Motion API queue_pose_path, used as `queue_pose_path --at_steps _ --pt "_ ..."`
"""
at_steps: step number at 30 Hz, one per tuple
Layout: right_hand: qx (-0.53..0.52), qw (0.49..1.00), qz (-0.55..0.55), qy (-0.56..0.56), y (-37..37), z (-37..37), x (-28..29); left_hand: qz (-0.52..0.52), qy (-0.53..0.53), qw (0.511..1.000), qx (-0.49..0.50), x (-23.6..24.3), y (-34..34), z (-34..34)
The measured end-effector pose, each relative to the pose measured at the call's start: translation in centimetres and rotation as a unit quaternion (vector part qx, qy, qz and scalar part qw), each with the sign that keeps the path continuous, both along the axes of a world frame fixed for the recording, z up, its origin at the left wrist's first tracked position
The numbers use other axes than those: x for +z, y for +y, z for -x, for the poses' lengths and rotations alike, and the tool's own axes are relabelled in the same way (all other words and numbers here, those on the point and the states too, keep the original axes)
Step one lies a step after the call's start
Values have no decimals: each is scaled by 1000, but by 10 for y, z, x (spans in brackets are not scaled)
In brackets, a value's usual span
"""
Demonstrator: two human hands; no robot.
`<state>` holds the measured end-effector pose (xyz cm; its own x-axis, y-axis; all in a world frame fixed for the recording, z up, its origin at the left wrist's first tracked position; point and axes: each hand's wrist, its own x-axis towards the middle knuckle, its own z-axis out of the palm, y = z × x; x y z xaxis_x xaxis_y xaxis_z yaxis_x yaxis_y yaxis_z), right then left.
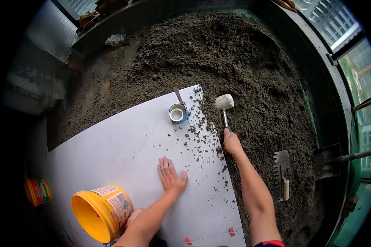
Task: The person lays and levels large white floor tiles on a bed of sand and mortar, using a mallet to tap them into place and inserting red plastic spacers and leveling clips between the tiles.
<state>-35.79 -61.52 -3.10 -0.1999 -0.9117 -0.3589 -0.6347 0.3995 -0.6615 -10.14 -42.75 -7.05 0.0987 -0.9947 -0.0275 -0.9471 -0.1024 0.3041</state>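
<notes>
My left hand (170,175) lies flat on a large white board or slab (111,144), fingers stretched out. My right hand (231,142) grips a white-headed mallet (224,101) by its handle, just right of the board's edge, with the head over dark, crumbly mortar (259,66). Grey crumbs are scattered along that edge. On the board's far part sits a small blue-and-white round container (178,113) with a grey tool (178,94) beside or in it. A yellow bucket (101,212) lies tilted near my left forearm.
A notched trowel (282,173) and a shovel (326,160) lie at the right. Another yellow container (37,191) is at the far left, and a pale crumpled bag (115,39) at the back. Walls and windows enclose the mortar bed. Red clips (231,231) sit on the board's near part.
</notes>
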Motion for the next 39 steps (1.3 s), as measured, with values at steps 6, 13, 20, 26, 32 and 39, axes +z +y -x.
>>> queue_pose_path --at_steps 6,13,20,26,32,39 --pt "-55 977 -137 -154 -8 59 110 5 21 1000 22 1 3 -8" --pt "-252 847 381 -273 -7 169 286 5 10 1000 21 3 11 -20" --pt "-157 975 152 -35 -1 32 15 5 26 1000 12 -1 2 0" --pt "-23 985 -158 -64 -9 45 66 10 30 999 17 2 -2 -4" --pt "-229 915 200 -264 -17 108 248 27 5 999 23 8 14 -27" --pt "-350 847 371 -149 -18 64 125 23 25 999 16 6 1 -4"
